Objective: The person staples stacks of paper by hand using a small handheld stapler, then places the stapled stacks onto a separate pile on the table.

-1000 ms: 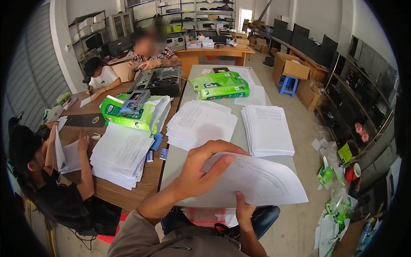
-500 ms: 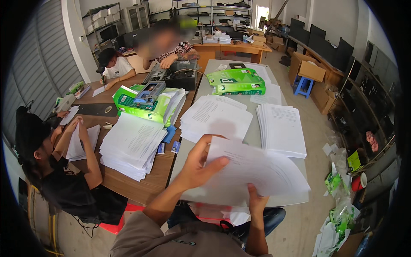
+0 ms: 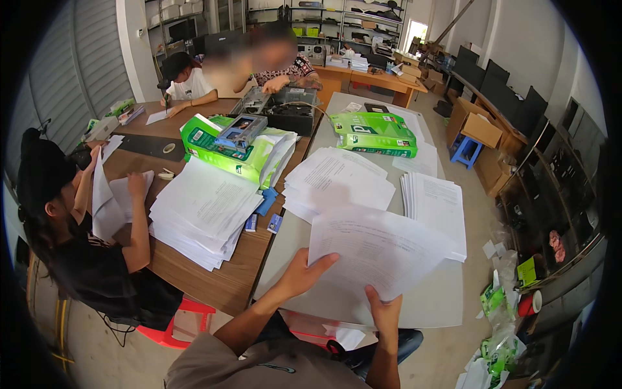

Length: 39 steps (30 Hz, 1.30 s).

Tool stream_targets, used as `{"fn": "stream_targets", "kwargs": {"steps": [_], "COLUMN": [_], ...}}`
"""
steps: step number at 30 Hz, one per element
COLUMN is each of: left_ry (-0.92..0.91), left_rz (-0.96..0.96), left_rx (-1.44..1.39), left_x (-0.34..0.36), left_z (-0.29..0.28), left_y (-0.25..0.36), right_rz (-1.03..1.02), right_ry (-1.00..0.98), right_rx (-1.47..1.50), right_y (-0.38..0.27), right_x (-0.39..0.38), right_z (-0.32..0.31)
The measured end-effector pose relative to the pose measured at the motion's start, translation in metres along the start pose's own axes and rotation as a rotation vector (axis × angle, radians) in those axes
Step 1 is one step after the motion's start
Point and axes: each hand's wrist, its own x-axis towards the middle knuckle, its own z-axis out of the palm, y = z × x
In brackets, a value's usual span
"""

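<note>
I hold a thin sheaf of white printed sheets [image 3: 382, 249] above the near end of a grey table [image 3: 440, 301]. My left hand [image 3: 301, 275] grips the sheaf's lower left edge, thumb on top. My right hand [image 3: 383, 311] pinches its bottom edge. Just beyond the sheaf lie two stacks of printed paper, a fanned one [image 3: 337, 185] and a squared one [image 3: 435, 207].
Green paper-ream packs [image 3: 372, 133] lie farther up the grey table. On the wooden table [image 3: 214, 285] to the left sit a big paper stack [image 3: 201, 211] and an opened green pack [image 3: 227, 149]. A seated person [image 3: 84, 240] at left handles sheets; two others sit at the far end.
The view has swung left and closer to the tables. My hands keep hold of the sheaf; my left hand has shifted from on top of the sheets to their lower left edge.
</note>
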Motion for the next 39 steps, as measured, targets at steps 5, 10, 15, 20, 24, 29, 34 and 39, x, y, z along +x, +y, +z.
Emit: {"fn": "stream_targets", "kwargs": {"steps": [5,10,15,20,24,29,34,39], "left_ry": [-0.046,-0.017,-0.088,-0.003,-0.035,0.048,-0.053,-0.158], "left_rz": [-0.005,0.033,0.077,0.020,0.125,-0.015,-0.075,0.143], "left_rx": [0.014,-0.029,0.066,-0.064,0.058,-0.017,0.019,0.003], "left_x": [-0.002,-0.003,-0.009,-0.007,-0.009,-0.003,0.009,0.038], "left_z": [-0.003,0.000,-0.011,0.000,-0.004,0.004,-0.003,-0.006], "left_y": [-0.010,-0.001,0.004,-0.009,0.000,-0.017,0.022,0.059], "right_rz": [0.084,-0.108,-0.156,-0.102,-0.106,-0.041,-0.123,-0.026], "right_ry": [-0.084,0.136,0.151,0.247,0.172,0.181,0.231,0.236], "right_rx": [0.081,0.118,0.072,0.064,0.085,-0.024,0.040,0.167], "right_y": [0.005,-0.021,-0.027,0.003,-0.013,0.002,-0.015,-0.013], "right_x": [0.006,0.016,0.015,0.016,0.007,0.008,-0.010,-0.036], "right_z": [-0.016,0.012,0.016,0.023,0.022,0.019,0.028,0.037]}}
